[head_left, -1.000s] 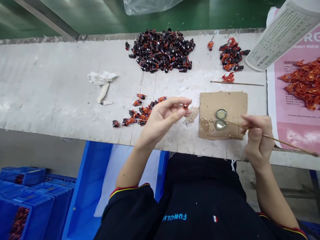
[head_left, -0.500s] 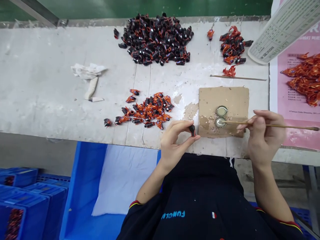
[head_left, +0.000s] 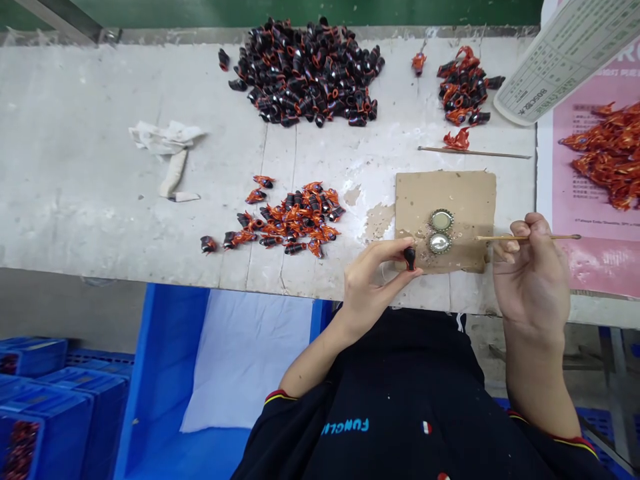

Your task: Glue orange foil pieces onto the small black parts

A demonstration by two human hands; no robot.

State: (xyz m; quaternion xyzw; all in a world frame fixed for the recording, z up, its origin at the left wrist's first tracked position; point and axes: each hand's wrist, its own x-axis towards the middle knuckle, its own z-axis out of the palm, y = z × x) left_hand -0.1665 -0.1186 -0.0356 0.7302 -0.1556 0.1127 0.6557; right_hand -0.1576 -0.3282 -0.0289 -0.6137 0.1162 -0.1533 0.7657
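Note:
My left hand [head_left: 375, 283] pinches a small black part [head_left: 410, 257] with an orange edge between thumb and fingertips, at the lower left of a cardboard piece [head_left: 415, 190]. A thin wooden stick [head_left: 550, 237] lies across the fingers of my right hand [head_left: 533, 280], which are closed on it; its tip points left. Two bottle caps rest on the cardboard: an upper cap [head_left: 442, 221] and a lower cap [head_left: 440, 243] with something shiny and clear in it. The stick's tip is apart from both caps.
A big pile of black parts [head_left: 310, 73] lies at the back. Orange-and-black pieces [head_left: 300, 213] are heaped left of my hands. A second stick [head_left: 475, 153], a tall white container [head_left: 545, 80], orange parts [head_left: 607, 160] and crumpled tissue [head_left: 167, 138] are also there. A blue crate [head_left: 137, 393] stands below.
The stick has left the lower cap; my right hand has drawn it right and turned palm up. My left hand has moved right with the black part, which has turned.

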